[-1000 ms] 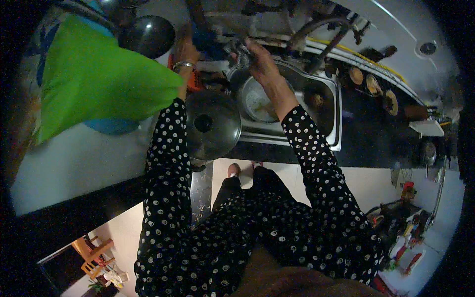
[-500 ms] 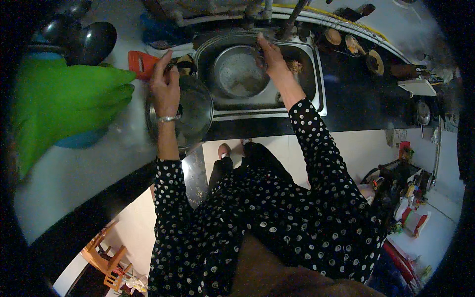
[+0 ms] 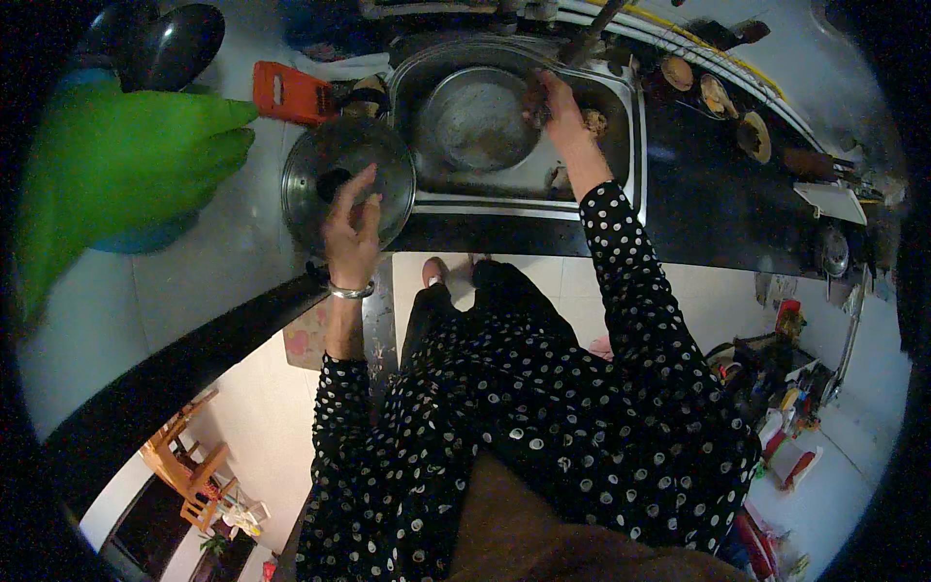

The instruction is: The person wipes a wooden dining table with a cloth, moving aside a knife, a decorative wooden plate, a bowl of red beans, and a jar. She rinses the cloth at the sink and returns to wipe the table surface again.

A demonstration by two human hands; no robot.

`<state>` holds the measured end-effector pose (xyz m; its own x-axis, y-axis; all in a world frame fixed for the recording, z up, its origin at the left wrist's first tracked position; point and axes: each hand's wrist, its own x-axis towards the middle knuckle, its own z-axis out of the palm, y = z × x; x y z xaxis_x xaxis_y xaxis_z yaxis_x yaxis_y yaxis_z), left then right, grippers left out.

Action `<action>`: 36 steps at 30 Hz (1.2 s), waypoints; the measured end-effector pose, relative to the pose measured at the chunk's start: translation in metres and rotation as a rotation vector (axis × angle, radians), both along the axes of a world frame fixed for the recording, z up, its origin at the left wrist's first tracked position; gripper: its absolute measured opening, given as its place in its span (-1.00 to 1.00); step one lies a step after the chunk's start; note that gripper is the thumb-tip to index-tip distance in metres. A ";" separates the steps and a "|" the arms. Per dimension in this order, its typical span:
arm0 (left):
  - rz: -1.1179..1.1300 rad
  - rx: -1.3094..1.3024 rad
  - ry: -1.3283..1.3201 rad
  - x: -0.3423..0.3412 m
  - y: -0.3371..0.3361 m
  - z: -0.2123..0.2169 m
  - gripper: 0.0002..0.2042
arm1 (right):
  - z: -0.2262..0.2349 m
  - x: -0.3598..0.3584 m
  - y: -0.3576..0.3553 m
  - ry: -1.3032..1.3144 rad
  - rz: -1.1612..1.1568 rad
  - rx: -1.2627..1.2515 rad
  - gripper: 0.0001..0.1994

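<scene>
Green cloth: a bright green cloth (image 3: 116,165) lies over a blue bowl (image 3: 145,233) at the far left of the white counter (image 3: 194,281), well apart from both hands.
Dark ladles: two dark, round ladles (image 3: 179,44) rest at the upper left, beyond the cloth.
Orange grater: a small orange grater (image 3: 289,92) lies on the counter between the cloth and the sink, just above the lid.
Steel lid: the round steel lid (image 3: 347,179) with its black knob sits flat on the counter, touching the left rim of the sink.
Left hand: the left hand (image 3: 351,233), a metal bangle at the wrist, rests on the near edge of the lid with loosely curled fingers (image 3: 361,189) reaching toward the knob; half a second ago it lay flatter, farther up the lid, so the grip looks like it is shifting to the knob.
Steel sink: the sink (image 3: 626,145) holds a round steel pot (image 3: 477,121), which has kept its place since the earlier frames.
Right hand: the right hand (image 3: 555,97) is at the pot's right rim, fingers closed on something dark; what it is cannot be told.
Dark worktop: small bowls (image 3: 718,97) line the dark worktop (image 3: 718,209) at right.
</scene>
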<state>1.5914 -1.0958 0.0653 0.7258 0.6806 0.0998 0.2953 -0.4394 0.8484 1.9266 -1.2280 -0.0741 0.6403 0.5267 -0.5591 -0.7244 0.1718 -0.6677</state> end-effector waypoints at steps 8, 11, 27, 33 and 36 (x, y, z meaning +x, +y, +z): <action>-0.048 -0.046 0.056 -0.007 -0.019 -0.008 -0.67 | 0.001 -0.015 -0.009 -0.163 -0.062 0.028 -0.71; -0.097 -0.152 0.021 0.000 -0.034 -0.013 -0.65 | 0.004 -0.016 -0.017 0.083 -0.157 0.139 -0.79; -0.191 -0.256 -0.067 0.014 -0.065 -0.045 -0.53 | 0.008 -0.074 -0.004 0.106 -0.137 0.141 -0.87; 0.033 -0.474 -0.176 0.049 -0.074 -0.076 -0.29 | 0.038 -0.118 0.027 0.159 0.015 -0.119 -0.58; 0.176 -0.494 -0.250 0.065 -0.070 -0.091 -0.42 | 0.042 -0.144 0.028 0.013 0.134 -0.057 -0.49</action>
<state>1.6560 -1.1654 -0.0253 0.5930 0.7982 -0.1061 0.0918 0.0639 0.9937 1.7830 -1.1996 -0.0326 0.5589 0.5738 -0.5987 -0.7472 0.0352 -0.6637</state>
